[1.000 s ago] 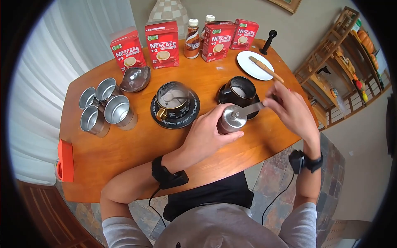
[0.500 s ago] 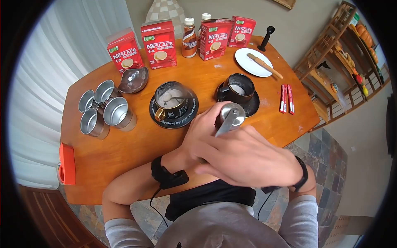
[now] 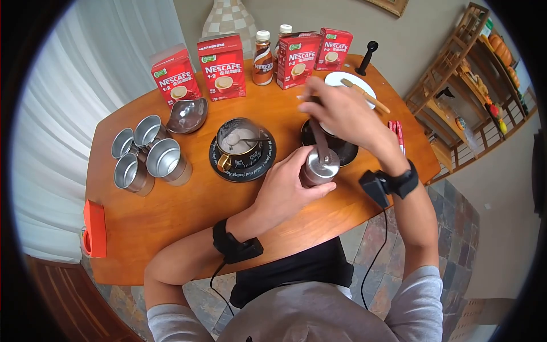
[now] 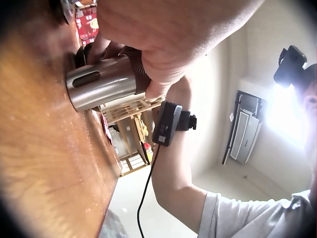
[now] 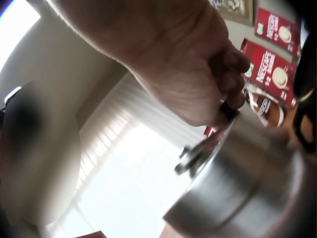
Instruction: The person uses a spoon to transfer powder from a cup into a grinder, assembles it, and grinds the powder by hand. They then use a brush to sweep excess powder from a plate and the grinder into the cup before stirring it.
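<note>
My left hand [image 3: 285, 183] grips the upright metal body of a manual coffee grinder [image 3: 321, 171], thumb toward the front and fingers behind. In the left wrist view the grinder [image 4: 106, 83] stands with its base at the wooden tabletop, a slot window in its side. My right hand [image 3: 348, 117] holds the far end of the grinder's crank handle [image 3: 320, 139], which points away from me. The right wrist view shows curled fingers [image 5: 233, 82] at the crank's end, above the blurred grinder body. A black saucer [image 3: 348, 153] lies just beyond; its cup is mostly hidden by my right hand.
Left of the grinder, a gold-handled black cup [image 3: 225, 162] with grey powder and a spoon sits on a saucer [image 3: 250, 171]. Several metal cups [image 3: 168, 162] and a dark bowl [image 3: 188, 115] stand farther left. Red Nescafe boxes [image 3: 223, 68], bottles [image 3: 262, 60] and a white plate [image 3: 333, 77] line the back.
My right hand has swung round with the crank, from the right side, across the front near my body, to the far side. My left hand keeps its hold on the grinder.
</note>
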A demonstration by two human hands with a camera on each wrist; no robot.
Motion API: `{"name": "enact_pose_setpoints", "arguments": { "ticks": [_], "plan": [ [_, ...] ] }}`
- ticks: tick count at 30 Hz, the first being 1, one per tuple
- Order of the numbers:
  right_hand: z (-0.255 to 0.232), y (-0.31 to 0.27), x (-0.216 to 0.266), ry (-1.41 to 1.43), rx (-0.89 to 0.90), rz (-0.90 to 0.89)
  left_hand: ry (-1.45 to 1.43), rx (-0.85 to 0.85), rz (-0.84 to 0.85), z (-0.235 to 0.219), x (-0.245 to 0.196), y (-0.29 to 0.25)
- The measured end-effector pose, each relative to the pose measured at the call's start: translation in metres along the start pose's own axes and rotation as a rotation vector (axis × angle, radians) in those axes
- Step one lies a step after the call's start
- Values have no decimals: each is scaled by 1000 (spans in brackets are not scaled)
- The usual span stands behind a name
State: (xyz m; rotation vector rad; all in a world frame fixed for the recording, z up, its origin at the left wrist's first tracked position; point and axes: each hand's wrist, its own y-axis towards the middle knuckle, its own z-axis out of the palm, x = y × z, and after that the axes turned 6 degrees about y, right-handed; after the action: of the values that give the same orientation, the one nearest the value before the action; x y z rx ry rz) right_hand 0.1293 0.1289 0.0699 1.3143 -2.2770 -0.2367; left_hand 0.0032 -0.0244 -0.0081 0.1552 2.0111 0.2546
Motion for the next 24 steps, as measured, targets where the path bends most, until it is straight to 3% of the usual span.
{"name": "enact_pose_setpoints", "arguments": {
  "ticks": [6,9,12,14,15,18,20,21,24],
  "plan": [
    [-49,-90,-10,108,-10,285,-14,-16,19,2,3,-1],
    [-74,-126,28,89,121,422,-10,-24,26,1,2,-1],
    [-86,-148,68,125,279,330,-17,-33,37,2,4,-1],
    [-79,-149,83,138,365,81,-24,-27,29,3,4,-1],
    [-74,-142,91,156,369,-46,-25,-23,16,2,2,-1],
    [-52,-114,113,189,391,-203,-49,-37,37,6,7,0],
    [-30,-92,118,236,274,-337,-108,-6,25,4,10,0],
    [-19,-80,119,237,259,-355,-204,41,27,-3,10,1],
    [5,-43,116,192,305,-312,-123,16,51,1,16,-2]
  ]
}}
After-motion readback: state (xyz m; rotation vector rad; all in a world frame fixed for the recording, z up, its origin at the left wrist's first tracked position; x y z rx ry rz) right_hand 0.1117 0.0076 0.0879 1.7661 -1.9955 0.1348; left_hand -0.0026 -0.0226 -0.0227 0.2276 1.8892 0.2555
